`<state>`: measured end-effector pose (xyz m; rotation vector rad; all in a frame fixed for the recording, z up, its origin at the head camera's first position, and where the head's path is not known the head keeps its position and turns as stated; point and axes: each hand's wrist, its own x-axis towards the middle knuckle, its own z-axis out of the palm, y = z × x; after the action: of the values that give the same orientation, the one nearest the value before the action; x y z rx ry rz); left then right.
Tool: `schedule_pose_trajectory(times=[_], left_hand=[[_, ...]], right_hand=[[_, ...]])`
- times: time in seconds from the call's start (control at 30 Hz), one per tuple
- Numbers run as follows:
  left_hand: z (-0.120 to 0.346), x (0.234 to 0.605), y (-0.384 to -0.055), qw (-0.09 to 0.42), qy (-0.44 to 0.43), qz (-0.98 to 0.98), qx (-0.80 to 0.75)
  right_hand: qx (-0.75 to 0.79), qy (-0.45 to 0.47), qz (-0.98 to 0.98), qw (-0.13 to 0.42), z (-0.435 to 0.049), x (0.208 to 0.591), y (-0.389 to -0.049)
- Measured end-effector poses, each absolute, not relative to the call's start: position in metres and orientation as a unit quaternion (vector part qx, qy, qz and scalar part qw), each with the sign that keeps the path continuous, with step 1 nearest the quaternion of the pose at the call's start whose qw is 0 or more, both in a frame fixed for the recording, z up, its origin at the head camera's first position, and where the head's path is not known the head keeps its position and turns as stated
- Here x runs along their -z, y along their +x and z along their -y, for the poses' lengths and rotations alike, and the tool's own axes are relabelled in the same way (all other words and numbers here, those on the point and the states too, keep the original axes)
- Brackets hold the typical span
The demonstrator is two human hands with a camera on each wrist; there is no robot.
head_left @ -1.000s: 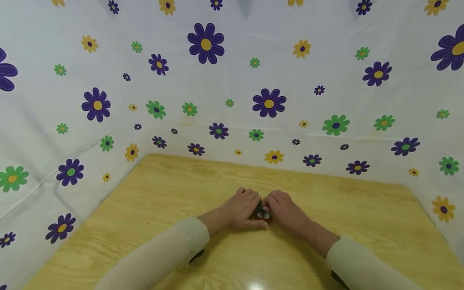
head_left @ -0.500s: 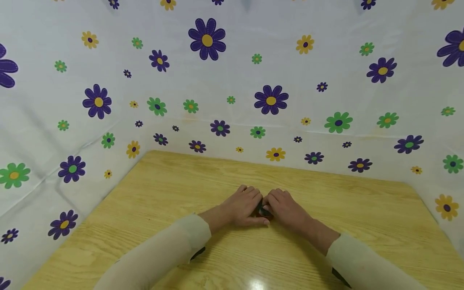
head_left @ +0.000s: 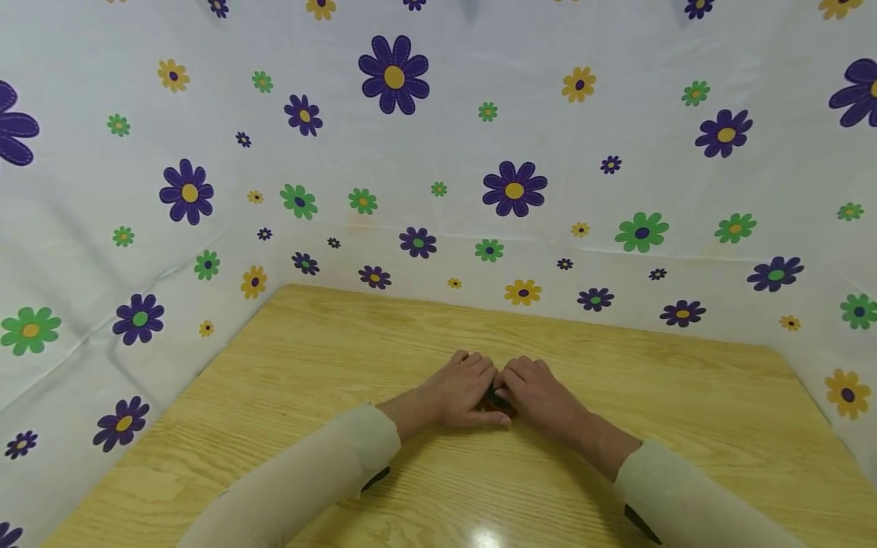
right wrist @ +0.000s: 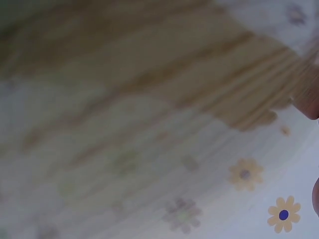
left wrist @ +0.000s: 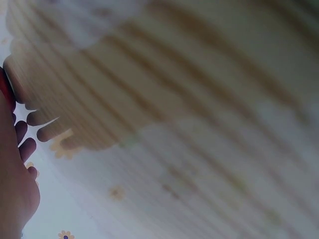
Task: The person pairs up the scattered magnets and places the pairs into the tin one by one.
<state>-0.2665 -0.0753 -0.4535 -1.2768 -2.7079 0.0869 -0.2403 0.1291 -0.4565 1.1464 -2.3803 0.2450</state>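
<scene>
Near the middle of the table, both hands are close together around a small dark object with a reddish lower edge [head_left: 499, 402]. Most of it is covered by fingers, so its kind cannot be told. The left hand [head_left: 464, 393] grips its left side, fingers bent over the far side and thumb stretched along the near side. From the right, the right hand [head_left: 539, 393] holds it with curled fingers. In the left wrist view a sliver of red [left wrist: 6, 92] shows beside the left hand [left wrist: 17, 184]. Only bits of the right hand [right wrist: 308, 99] enter the right wrist view.
The wooden table [head_left: 329, 342] has a glossy, light-reflecting top. A white cloth with purple, green and yellow flowers [head_left: 438, 137] hangs behind it and along both sides. Pale sleeves [head_left: 308, 476] cover both forearms.
The pale patch seen on the object a second ago is gone from sight, and the object now looks darker between the fingers. Both hands stay nearly in place; the head view shifts slightly.
</scene>
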Motion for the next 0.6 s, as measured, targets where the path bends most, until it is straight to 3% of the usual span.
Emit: schedule_pose_trajectory(times=[0.33, 0.6], left_hand=[[0.084, 0.452, -0.27, 0.073, -0.418, 0.904, -0.045], [0.102, 0.452, -0.277, 0.059, -0.391, 0.918, -0.017]], right_hand=[[-0.106, 0.358, 0.902, 0.215, -0.139, 0.452, -0.238], [-0.107, 0.304, 0.935, 0.149, -0.15, 0.45, -0.238]])
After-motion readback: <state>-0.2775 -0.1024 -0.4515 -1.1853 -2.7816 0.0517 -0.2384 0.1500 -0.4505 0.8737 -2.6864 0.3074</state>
